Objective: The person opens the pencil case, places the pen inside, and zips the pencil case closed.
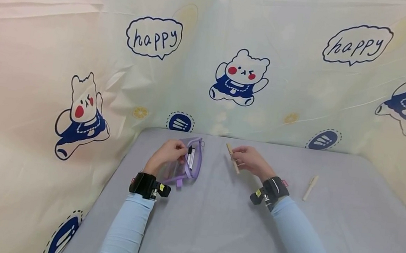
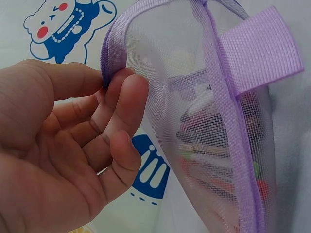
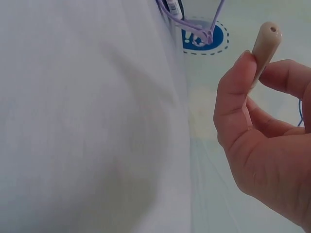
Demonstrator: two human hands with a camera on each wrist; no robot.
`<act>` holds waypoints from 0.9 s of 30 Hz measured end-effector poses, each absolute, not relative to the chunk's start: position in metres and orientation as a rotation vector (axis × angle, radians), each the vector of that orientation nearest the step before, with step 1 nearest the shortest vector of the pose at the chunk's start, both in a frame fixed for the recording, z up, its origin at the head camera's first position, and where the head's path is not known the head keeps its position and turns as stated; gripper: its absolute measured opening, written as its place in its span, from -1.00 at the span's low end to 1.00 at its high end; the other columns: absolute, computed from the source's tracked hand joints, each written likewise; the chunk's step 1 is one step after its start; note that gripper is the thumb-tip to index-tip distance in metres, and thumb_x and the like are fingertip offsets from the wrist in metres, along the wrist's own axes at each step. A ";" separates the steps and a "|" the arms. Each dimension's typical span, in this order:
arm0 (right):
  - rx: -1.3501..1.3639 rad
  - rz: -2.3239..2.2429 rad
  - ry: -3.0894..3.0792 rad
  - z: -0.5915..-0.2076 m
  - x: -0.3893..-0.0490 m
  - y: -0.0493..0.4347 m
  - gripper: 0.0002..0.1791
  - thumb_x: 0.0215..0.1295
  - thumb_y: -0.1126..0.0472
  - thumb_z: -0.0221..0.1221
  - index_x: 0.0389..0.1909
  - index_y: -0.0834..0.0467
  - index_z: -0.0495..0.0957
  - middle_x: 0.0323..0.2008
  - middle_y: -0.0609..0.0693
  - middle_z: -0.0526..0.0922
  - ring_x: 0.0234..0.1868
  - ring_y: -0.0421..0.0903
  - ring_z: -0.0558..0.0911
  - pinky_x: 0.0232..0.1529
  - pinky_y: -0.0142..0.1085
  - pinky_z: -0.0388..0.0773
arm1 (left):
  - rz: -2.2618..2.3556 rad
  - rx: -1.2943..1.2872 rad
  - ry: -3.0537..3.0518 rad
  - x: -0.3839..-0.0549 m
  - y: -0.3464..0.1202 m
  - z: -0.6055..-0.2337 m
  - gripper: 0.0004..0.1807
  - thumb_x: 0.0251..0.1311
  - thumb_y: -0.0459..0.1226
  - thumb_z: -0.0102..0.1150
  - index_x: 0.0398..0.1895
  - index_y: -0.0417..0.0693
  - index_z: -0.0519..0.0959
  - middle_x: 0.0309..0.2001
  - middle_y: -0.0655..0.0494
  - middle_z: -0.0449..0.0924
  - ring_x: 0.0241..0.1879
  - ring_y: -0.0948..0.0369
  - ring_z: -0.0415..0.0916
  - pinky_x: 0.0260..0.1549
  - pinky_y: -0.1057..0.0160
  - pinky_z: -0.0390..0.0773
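A mesh pencil pouch with purple trim (image 1: 198,166) stands on the table, its zipped side gaping. My left hand (image 1: 170,153) pinches the zipper edge between thumb and fingers, clearly seen in the left wrist view, where a purple fabric tab (image 2: 262,51) sticks out from the seam. Through the opening show a black-and-white marker (image 1: 192,159) and, behind the mesh (image 2: 204,126), several coloured items blurred by the weave. To the right of the pouch, my right hand (image 1: 254,162) holds a beige pen (image 3: 267,46) between thumb and fingers, raised over the table and tilted.
Another light beige pen (image 1: 311,187) lies on the grey tablecloth (image 1: 234,241), right of my right forearm. Behind the table's far edge hangs a printed curtain (image 1: 289,82) with bear figures, which also runs along both sides.
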State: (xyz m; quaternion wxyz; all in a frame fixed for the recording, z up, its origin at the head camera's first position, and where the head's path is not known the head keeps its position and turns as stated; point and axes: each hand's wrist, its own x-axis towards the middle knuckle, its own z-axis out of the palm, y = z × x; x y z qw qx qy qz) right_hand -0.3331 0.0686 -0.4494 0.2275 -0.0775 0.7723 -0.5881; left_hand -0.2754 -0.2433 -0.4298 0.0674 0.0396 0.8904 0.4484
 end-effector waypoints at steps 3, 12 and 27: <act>-0.205 -1.627 2.108 -0.451 -0.334 0.059 -0.58 0.36 0.26 0.13 0.18 0.35 0.43 0.03 0.37 0.57 -0.28 -0.09 0.63 -0.32 -0.28 0.61 | 1.367 0.092 2.672 -0.276 -0.243 -0.431 -0.76 0.42 -0.26 0.03 -0.12 -0.29 0.57 -0.37 -0.03 0.61 -0.34 0.05 0.64 -0.05 -0.04 0.60; -0.189 -1.664 2.033 -0.456 -0.334 0.029 -0.58 0.34 0.30 0.12 0.18 0.36 0.42 -0.14 0.24 0.62 -0.35 -0.13 0.60 -0.34 -0.30 0.59 | 1.371 0.076 2.663 -0.277 -0.243 -0.430 -0.73 0.41 -0.24 0.03 -0.08 -0.29 0.58 -0.37 -0.03 0.61 -0.39 0.13 0.61 -0.01 -0.07 0.58; -0.163 -1.698 1.980 -0.461 -0.335 -0.012 -0.59 0.30 0.31 0.14 0.16 0.34 0.46 -0.26 0.11 0.60 -0.43 -0.17 0.56 -0.38 -0.31 0.57 | 1.381 0.076 2.643 -0.278 -0.243 -0.428 -0.73 0.41 -0.26 0.03 -0.05 -0.33 0.56 -0.35 -0.04 0.61 -0.38 0.11 0.63 -0.02 -0.05 0.60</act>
